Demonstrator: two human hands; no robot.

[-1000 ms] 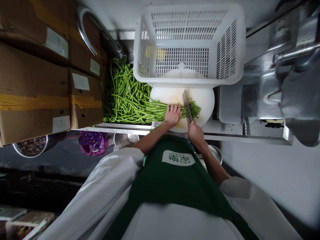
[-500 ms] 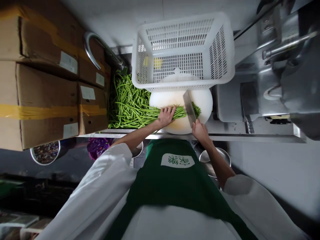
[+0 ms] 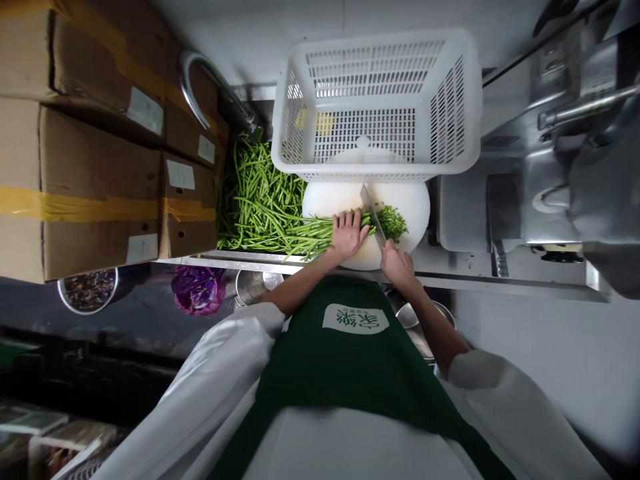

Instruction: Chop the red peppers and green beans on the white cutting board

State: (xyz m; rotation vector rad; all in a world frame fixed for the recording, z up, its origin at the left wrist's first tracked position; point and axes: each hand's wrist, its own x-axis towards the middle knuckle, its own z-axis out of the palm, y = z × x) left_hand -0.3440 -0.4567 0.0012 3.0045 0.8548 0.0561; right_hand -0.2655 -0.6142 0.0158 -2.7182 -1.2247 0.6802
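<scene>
My left hand [image 3: 349, 235] presses down over a bundle of long green beans [image 3: 314, 233], its fingers curled across them close to the blade. My right hand [image 3: 397, 263] is closed around the handle of a cleaver [image 3: 373, 215]. The blade stands across the beans' right end, on a round white cutting board [image 3: 325, 195]. Right of the blade lies a small heap of chopped beans [image 3: 393, 223]. Uncut beans trail left from the bundle into a big loose pile [image 3: 263, 190] in the sink area.
Behind the board a white perforated basket [image 3: 377, 169] overlaps its far edge. Cardboard boxes [image 3: 100, 167] are stacked at left, by a curved faucet [image 3: 187, 83]. At right a second cleaver [image 3: 503, 207] lies on a grey board. Metal pots [image 3: 250, 287] stand below the counter edge.
My left hand has shifted right along the bundle, nearer the blade. The cleaver has moved slightly left and is tilted more edge-on. The chopped heap right of it looks larger.
</scene>
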